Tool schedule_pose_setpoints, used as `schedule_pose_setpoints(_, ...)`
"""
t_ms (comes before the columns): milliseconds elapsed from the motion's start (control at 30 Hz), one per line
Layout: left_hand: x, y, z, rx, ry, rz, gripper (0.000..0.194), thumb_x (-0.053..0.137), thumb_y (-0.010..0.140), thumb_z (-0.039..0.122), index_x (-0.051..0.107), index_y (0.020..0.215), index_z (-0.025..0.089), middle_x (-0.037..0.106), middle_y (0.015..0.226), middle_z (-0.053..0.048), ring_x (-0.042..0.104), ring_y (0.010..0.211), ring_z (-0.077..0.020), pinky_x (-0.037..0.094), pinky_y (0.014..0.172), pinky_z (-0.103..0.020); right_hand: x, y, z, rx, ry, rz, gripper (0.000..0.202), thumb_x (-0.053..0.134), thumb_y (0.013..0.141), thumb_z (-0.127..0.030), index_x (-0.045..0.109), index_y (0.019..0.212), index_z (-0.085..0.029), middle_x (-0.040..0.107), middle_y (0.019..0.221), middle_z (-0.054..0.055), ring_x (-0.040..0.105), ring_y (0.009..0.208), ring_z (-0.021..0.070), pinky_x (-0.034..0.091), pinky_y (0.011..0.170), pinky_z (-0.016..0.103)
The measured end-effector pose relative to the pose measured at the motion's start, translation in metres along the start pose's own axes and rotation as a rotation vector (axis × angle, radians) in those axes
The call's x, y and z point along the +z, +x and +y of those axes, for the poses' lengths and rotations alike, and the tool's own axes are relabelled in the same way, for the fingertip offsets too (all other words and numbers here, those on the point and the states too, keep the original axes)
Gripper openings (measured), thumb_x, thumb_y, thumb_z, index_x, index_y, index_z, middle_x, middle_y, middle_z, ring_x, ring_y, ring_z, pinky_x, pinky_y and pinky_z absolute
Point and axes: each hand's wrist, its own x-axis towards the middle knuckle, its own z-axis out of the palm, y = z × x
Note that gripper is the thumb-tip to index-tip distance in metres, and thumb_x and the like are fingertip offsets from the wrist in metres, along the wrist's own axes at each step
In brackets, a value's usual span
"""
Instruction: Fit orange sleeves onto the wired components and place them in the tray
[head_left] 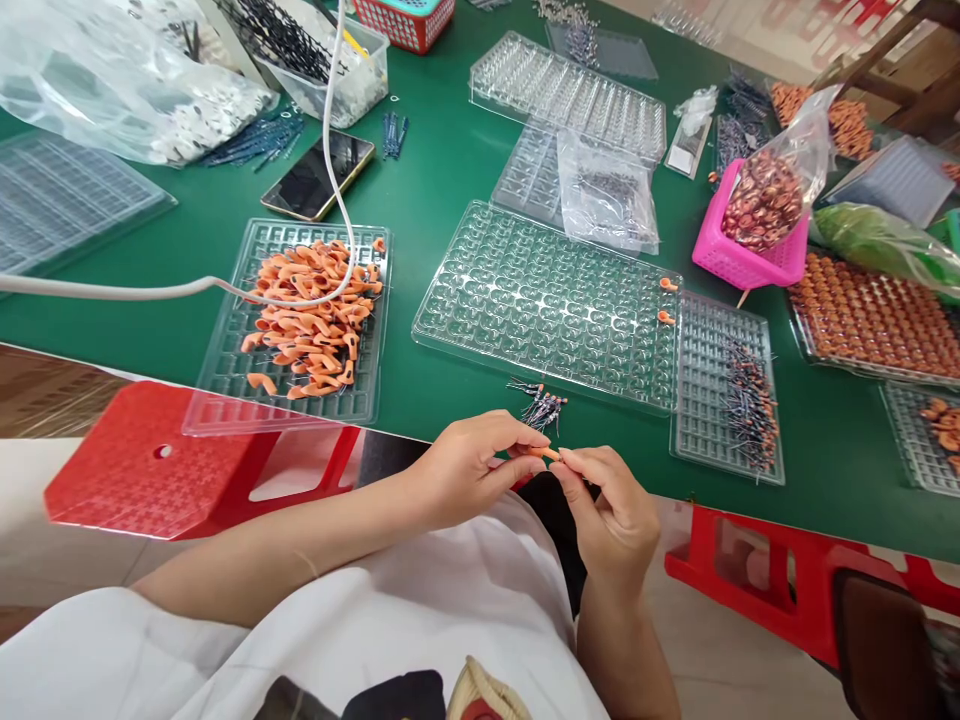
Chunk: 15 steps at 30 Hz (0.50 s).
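Observation:
Between my two hands, just off the table's front edge, is a small orange part (545,453). My left hand (487,455) pinches its left end between thumb and fingers. The fingertips of my right hand (607,500) close on its right end. Just beyond my hands lies a small bunch of dark wired pieces (544,408) with orange tips. A clear tray with many small pockets (540,300) stands behind it, with two orange parts (666,300) at its right end. Many orange parts (315,310) are heaped on another clear tray (225,350) to the left.
A white cable (150,292) crosses above the orange heap. A phone (319,175) lies behind it. To the right are a tray of wired pieces (694,390), a pink basket (731,255) and a filled tray (877,310). Red stools (150,460) stand below the table edge.

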Motion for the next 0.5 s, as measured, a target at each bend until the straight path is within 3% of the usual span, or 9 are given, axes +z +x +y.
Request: schedule_pose_setpoints(500,0.0017,0.0013,-0.0005,0.052,-0.007,0.008,0.013,0.065,0.090,0.017,0.070,0.101,0.014,0.071,0.086,-0.005,0.065,0.081,-0.0134,0.052,0.070,-0.021,0.0018,0.0024,0.0012,-0.029,0.011,-0.014,0.030,0.070,0.083,-0.005,0.071,0.104,-0.027,0.073,0.089,0.002,0.067,0.077,0.0177,0.054,0.066,0.033)
